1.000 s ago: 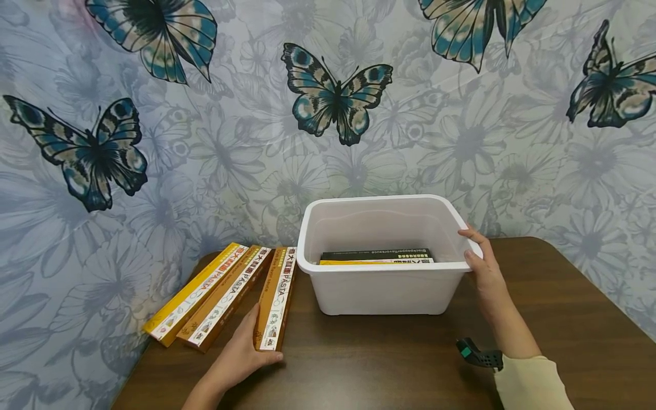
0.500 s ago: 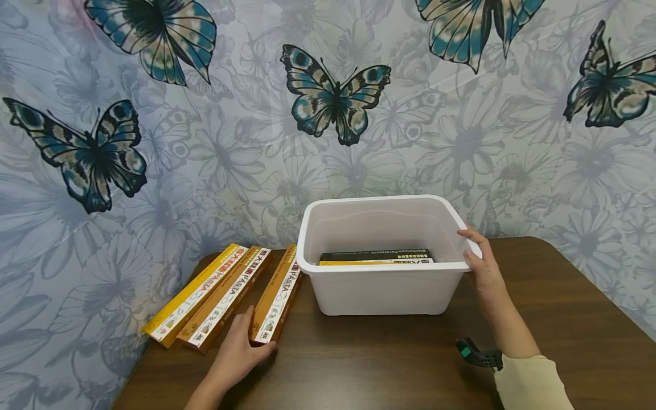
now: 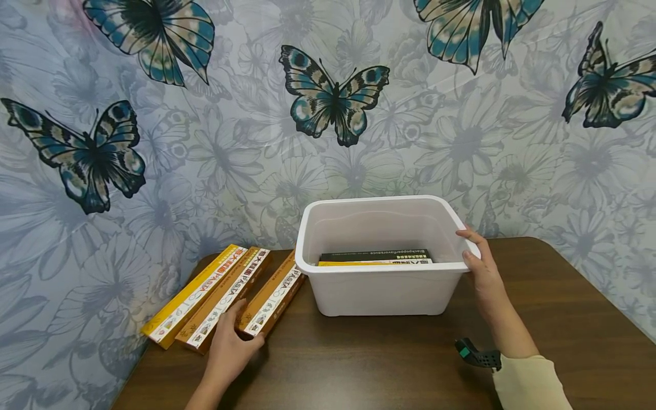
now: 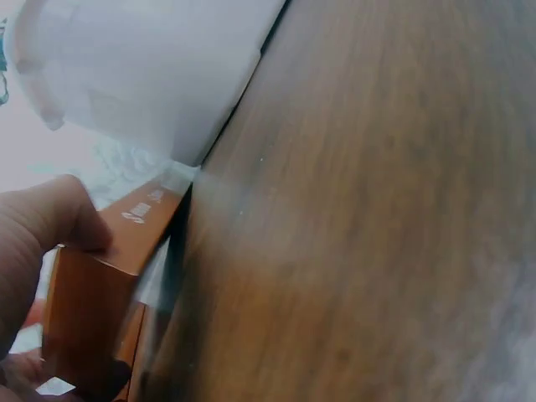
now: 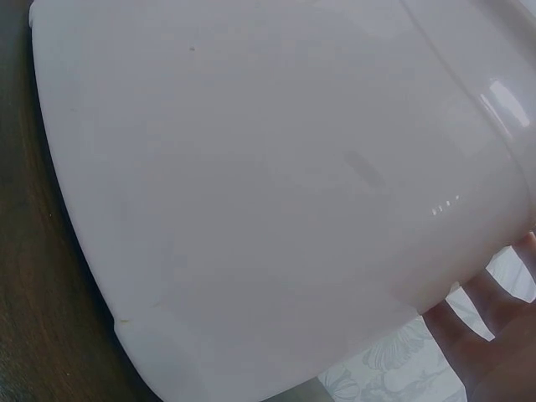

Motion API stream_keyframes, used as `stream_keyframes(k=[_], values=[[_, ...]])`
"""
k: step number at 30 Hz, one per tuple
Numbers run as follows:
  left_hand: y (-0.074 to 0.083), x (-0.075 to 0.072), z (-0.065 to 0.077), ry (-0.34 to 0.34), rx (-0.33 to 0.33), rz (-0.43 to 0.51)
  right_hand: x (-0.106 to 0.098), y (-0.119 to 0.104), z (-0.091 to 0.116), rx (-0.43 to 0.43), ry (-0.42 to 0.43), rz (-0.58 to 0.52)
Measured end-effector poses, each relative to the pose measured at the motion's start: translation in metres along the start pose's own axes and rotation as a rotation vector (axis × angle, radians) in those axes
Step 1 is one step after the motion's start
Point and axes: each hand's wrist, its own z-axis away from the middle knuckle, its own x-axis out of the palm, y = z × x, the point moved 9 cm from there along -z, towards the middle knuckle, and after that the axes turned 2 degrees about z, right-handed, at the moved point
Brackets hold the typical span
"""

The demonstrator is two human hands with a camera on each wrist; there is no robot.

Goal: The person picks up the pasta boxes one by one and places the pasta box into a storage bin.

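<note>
My left hand (image 3: 228, 350) grips the near end of a brown pasta box (image 3: 271, 299), thumb on one side and fingers on the other. In the left wrist view the thumb presses the orange-brown box (image 4: 92, 306). The far end of that box reaches under the left rim of a white plastic bin (image 3: 381, 290). With my right hand (image 3: 484, 273) I hold the bin's right rim, fingers outside and below it in the right wrist view. Inside the bin lie a dark green box (image 3: 376, 254) and a yellow box (image 3: 353, 263), both partly hidden by the front wall.
Left of the held box lie another brown pasta box (image 3: 225, 302) and a yellow pasta box (image 3: 192, 296), side by side at a slant. All stand on a dark wooden table (image 3: 379, 364). A butterfly-patterned cloth (image 3: 230, 188) hangs behind. A black strap (image 3: 479, 356) is on my right wrist.
My left hand has moved left with the pasta box, whose near end has swung left towards the other brown box. The right hand and the bin have stayed in place.
</note>
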Motion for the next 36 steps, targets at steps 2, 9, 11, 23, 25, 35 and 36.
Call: stream_keyframes(k=[2, 9, 11, 23, 25, 35, 36], values=[[0.001, -0.003, 0.0, 0.028, 0.005, 0.053, 0.0, 0.0, 0.0, -0.002, 0.0, -0.005], [0.004, -0.016, 0.003, 0.172, 0.024, 0.248, -0.001, 0.002, 0.0, 0.011, 0.007, -0.015], [0.003, -0.019, 0.004, 0.207, 0.011, 0.365, -0.001, 0.002, 0.0, 0.013, 0.008, -0.021], [-0.001, -0.027, 0.003, 0.291, -0.024, 0.956, 0.001, 0.0, -0.001, -0.015, 0.012, -0.038], [-0.001, -0.029, 0.003, 0.317, -0.021, 0.996, 0.001, 0.0, -0.002, -0.015, 0.01, -0.039], [0.004, -0.036, 0.004, 0.406, -0.049, 1.108, 0.002, -0.002, -0.001, -0.013, 0.017, -0.038], [0.004, -0.037, 0.004, 0.413, -0.056, 1.118, 0.002, -0.002, -0.001, -0.014, 0.017, -0.038]])
